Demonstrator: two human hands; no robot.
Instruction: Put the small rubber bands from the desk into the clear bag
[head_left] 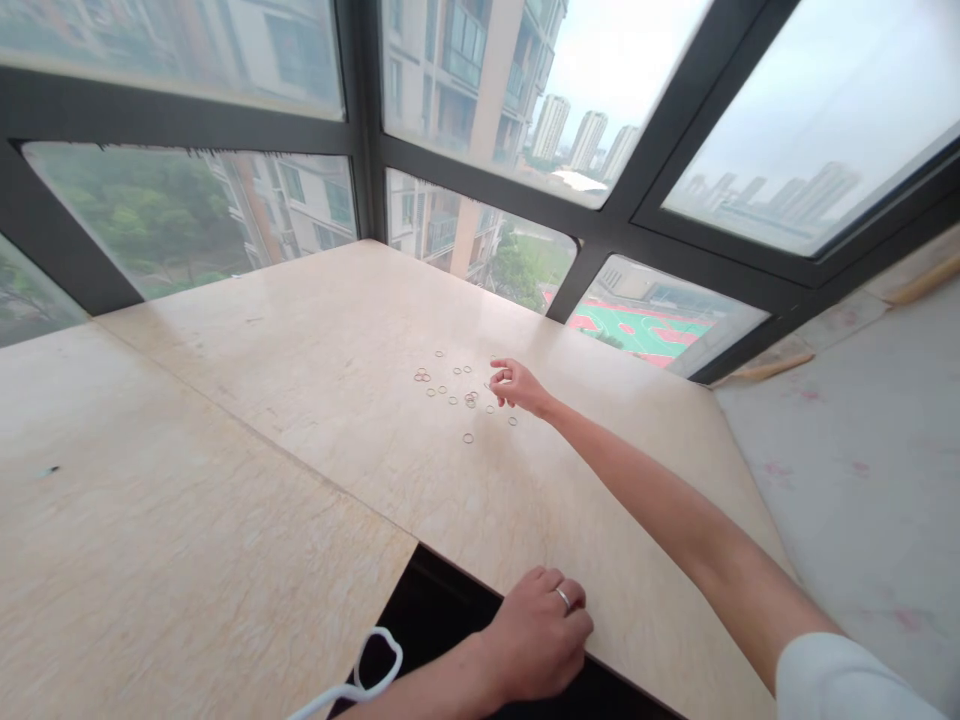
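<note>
Several small thin rings, like rubber bands [455,389], lie scattered on a pale marble-look sill [315,400] by the window. My right hand [516,385] reaches far out to the right edge of this scatter, fingers pinched together over the rings; whether a ring is between them is too small to tell. My left hand [541,632] rests near me on the sill's front edge, fingers curled under into a loose fist, a ring on one finger. Nothing shows inside it.
Dark-framed windows [367,130] wrap around the far side of the sill. A dark gap [442,610] opens below the sill edge near my left hand, with a white cord loop [375,665] beside it. To the right lies a lower grey floor [862,450].
</note>
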